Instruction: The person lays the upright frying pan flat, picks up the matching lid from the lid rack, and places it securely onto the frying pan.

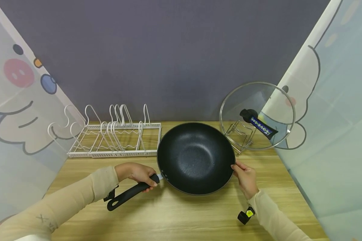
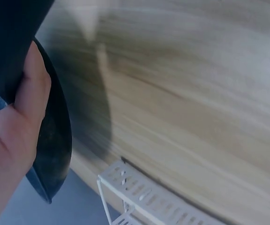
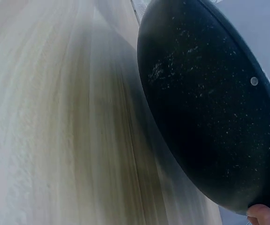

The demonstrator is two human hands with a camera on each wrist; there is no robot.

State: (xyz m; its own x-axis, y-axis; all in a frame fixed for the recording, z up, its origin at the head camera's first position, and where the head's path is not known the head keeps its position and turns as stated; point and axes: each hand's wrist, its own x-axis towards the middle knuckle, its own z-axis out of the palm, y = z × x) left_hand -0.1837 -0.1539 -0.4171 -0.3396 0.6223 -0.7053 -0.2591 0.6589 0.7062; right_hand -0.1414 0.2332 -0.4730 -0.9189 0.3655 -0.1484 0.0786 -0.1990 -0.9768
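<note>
A black wok [image 1: 196,159] with a long black handle [image 1: 129,194] is held between both hands, its inside facing up toward the head camera. My left hand [image 1: 141,174] grips the handle close to where it joins the pan. On the opposite side, my right hand [image 1: 245,177] pinches the rim between thumb and fingers. In the right wrist view the speckled outside of the wok [image 3: 205,108] shows, raised off the table. The left wrist view catches the fingers of the left hand [image 2: 24,122] wrapped around the handle.
A white wire rack [image 1: 114,153] with upright dividers stands at the back left. Behind the wok on the right, a glass lid [image 1: 271,97] with a black knob leans upright in a small metal stand [image 1: 239,135]. Printed cloth screens border both sides; a dark wall is behind.
</note>
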